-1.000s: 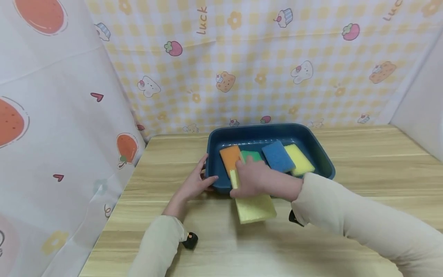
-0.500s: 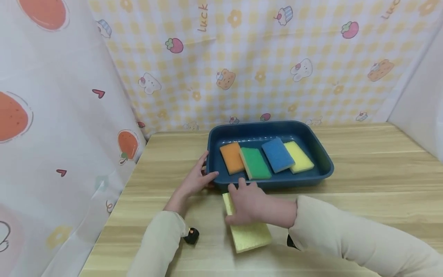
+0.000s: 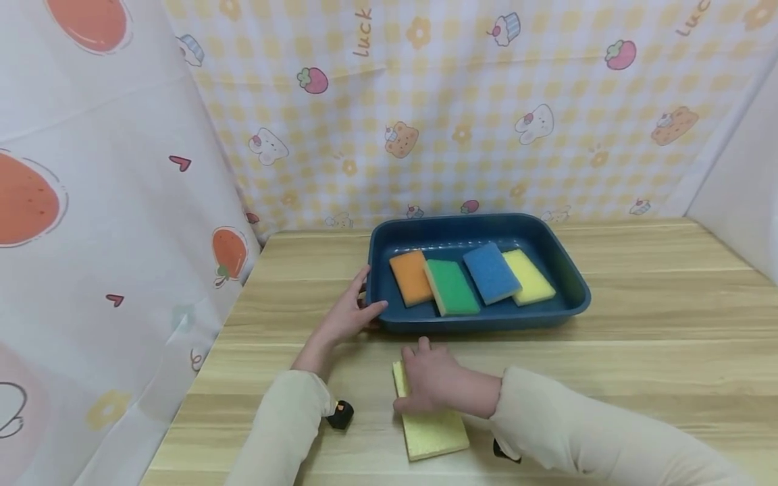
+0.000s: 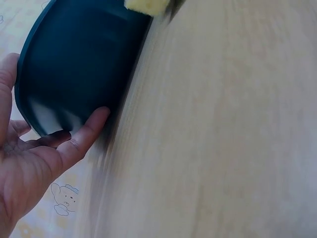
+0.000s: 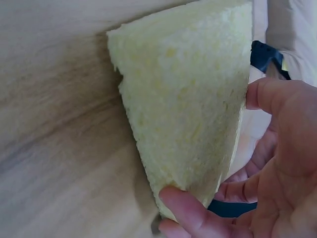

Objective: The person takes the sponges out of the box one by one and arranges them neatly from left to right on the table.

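My right hand (image 3: pixel 433 379) grips a pale yellow sponge (image 3: pixel 434 435) by its opposite edges, in front of the tray and low over the table. Thumb and fingertips press the sponge's (image 5: pixel 183 99) sides in the right wrist view; whether it touches the tabletop I cannot tell. With thumb and fingers spread, my left hand (image 3: pixel 345 317) holds the left end of a deep blue baking tray (image 3: pixel 486 324). Inside the tray, side by side, lie an orange sponge (image 3: pixel 412 277), a green sponge (image 3: pixel 452 289), a blue sponge (image 3: pixel 492 273) and a yellow sponge (image 3: pixel 530 278).
The wood-grain table (image 3: pixel 656 324) extends on both sides of the tray. Behind it hangs a checked, printed cloth (image 3: pixel 462 101), close to the tray's back rim. A white printed cloth (image 3: pixel 146 236) borders the left side.
My right hand has carried the pale yellow sponge from over the tray's front rim down towards me, uncovering the green sponge. The left hand stays at the tray's left end.
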`<move>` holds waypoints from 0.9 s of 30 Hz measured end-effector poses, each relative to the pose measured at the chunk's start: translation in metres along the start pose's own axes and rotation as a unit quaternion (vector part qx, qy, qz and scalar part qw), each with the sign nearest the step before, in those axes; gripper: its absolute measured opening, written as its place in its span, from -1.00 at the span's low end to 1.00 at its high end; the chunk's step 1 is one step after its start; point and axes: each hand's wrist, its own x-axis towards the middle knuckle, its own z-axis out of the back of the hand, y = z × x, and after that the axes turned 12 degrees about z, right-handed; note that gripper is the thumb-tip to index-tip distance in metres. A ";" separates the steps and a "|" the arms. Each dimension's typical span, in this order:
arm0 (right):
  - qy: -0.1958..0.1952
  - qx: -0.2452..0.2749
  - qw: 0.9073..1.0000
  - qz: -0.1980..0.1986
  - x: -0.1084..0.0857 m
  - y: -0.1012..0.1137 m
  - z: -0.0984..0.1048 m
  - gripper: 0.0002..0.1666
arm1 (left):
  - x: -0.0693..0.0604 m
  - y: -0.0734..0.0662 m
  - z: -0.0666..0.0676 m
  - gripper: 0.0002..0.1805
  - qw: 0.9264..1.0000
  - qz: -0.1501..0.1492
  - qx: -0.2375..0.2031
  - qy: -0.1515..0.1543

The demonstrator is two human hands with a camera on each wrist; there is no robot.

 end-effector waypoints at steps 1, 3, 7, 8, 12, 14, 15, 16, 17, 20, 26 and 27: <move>-0.004 -0.003 1.000 0.001 0.001 -0.001 -0.002 -0.03 | 0.001 0.000 0.000 -0.13 1.000 0.000 0.001 0.000; -0.008 -0.006 1.000 0.001 0.002 -0.002 -0.005 -0.01 | 0.003 -0.001 -0.001 -0.13 1.000 0.001 -0.001 0.002; -0.012 -0.014 1.000 0.003 0.004 -0.004 -0.007 0.02 | 0.005 0.001 0.000 -0.14 1.000 0.000 -0.003 0.002; -0.011 -0.016 1.000 0.003 0.004 -0.004 -0.007 0.02 | 0.005 0.002 0.000 -0.14 1.000 0.000 -0.004 0.003; -0.003 -0.020 1.000 0.008 0.005 -0.003 -0.008 0.02 | 0.004 0.005 0.002 -0.14 1.000 0.003 -0.004 0.001; 0.002 -0.018 1.000 0.012 0.006 -0.003 -0.008 0.03 | 0.004 0.007 0.003 -0.14 1.000 0.006 -0.008 0.002; 0.003 -0.017 1.000 0.013 0.006 -0.003 -0.008 0.04 | 0.003 0.007 0.003 -0.13 1.000 0.005 -0.010 0.002; 0.005 -0.017 1.000 0.014 0.007 -0.003 -0.008 0.04 | 0.003 0.008 0.003 -0.13 1.000 0.005 -0.012 0.002; 0.007 -0.018 1.000 0.015 0.007 -0.003 -0.008 0.05 | 0.003 0.008 0.003 -0.13 1.000 0.005 -0.016 0.003; 0.014 -0.017 1.000 0.014 0.008 -0.004 -0.006 0.08 | 0.003 0.009 0.002 -0.13 1.000 0.004 -0.021 0.001; 0.023 0.009 1.000 0.001 0.006 -0.009 0.001 0.13 | 0.003 0.006 0.000 -0.13 1.000 -0.004 -0.019 0.001; 0.024 0.014 1.000 -0.002 0.005 -0.010 0.003 0.13 | 0.004 0.005 0.000 -0.13 1.000 -0.007 -0.018 0.003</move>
